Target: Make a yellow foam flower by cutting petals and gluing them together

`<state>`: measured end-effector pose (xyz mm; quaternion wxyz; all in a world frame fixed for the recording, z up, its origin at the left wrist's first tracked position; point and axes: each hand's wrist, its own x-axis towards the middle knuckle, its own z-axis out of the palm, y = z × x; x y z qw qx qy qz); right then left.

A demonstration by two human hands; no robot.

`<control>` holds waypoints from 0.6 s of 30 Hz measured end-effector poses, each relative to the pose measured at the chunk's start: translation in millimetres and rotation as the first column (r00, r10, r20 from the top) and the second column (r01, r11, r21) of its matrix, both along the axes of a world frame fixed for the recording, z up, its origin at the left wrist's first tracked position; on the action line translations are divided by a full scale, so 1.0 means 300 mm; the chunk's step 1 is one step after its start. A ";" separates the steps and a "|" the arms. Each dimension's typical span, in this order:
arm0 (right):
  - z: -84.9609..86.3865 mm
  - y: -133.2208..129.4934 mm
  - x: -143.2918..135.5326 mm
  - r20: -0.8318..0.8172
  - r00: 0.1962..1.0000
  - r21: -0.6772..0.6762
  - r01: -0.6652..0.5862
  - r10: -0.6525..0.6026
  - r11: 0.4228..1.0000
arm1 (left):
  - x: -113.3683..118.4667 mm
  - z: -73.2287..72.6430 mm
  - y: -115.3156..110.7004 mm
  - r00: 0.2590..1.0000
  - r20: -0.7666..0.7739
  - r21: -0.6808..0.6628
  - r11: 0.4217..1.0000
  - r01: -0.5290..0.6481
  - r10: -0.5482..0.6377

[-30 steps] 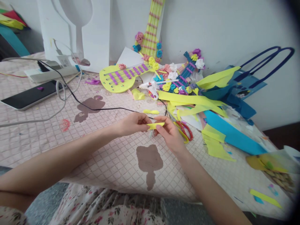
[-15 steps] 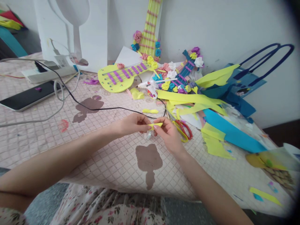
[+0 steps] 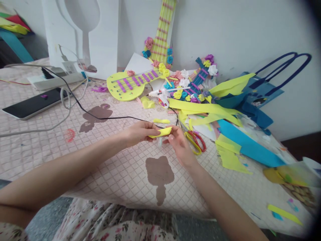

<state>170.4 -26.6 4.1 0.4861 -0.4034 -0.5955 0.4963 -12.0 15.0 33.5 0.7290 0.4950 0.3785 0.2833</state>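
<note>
A small strip of yellow crepe paper [image 3: 164, 132] is stretched between my hands above the table. My left hand [image 3: 142, 132] pinches its left end between thumb and fingers. At the right end, the fingertips of my right hand [image 3: 180, 142] hold the paper's edge, with the thumb lifted a little off it. Just beyond them lies another short yellow paper piece [image 3: 161, 121] on the cloth. Red-and-yellow-handled scissors [image 3: 197, 142] rest right beside my right hand. A small clear and whitish item [image 3: 159, 142] shows below the strip; I cannot make out what it is.
A white glue gun [image 3: 160, 95] with a black cord [image 3: 115, 117] lies behind my hands. Beyond it are a yellow paper guitar [image 3: 126, 87] and a blue one [image 3: 198, 82] with paper flowers. Yellow strips [image 3: 205, 107] and a blue strip [image 3: 248, 142] spread rightward. A tablet [image 3: 35, 103] lies left.
The yellow paper strip is now spread wider and tilted up at its right end. My right thumb has come away from it. The view has shifted slightly.
</note>
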 end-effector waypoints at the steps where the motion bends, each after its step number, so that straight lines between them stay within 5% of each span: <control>1: -0.004 -0.001 -0.004 -0.024 0.999 -0.045 -0.042 0.041 0.998 | 0.000 0.000 0.000 1.000 -0.006 0.021 1.000 -0.007 0.007; 6: -0.016 -0.003 -0.019 -0.023 0.995 -0.184 -0.100 0.097 0.978 | -0.003 0.000 0.002 1.000 -0.008 0.057 0.998 -0.013 0.013; 18: -0.009 -0.002 0.001 0.190 0.976 -0.082 -0.089 0.104 0.993 | -0.007 -0.015 0.010 0.995 0.100 -0.128 0.992 0.022 -0.009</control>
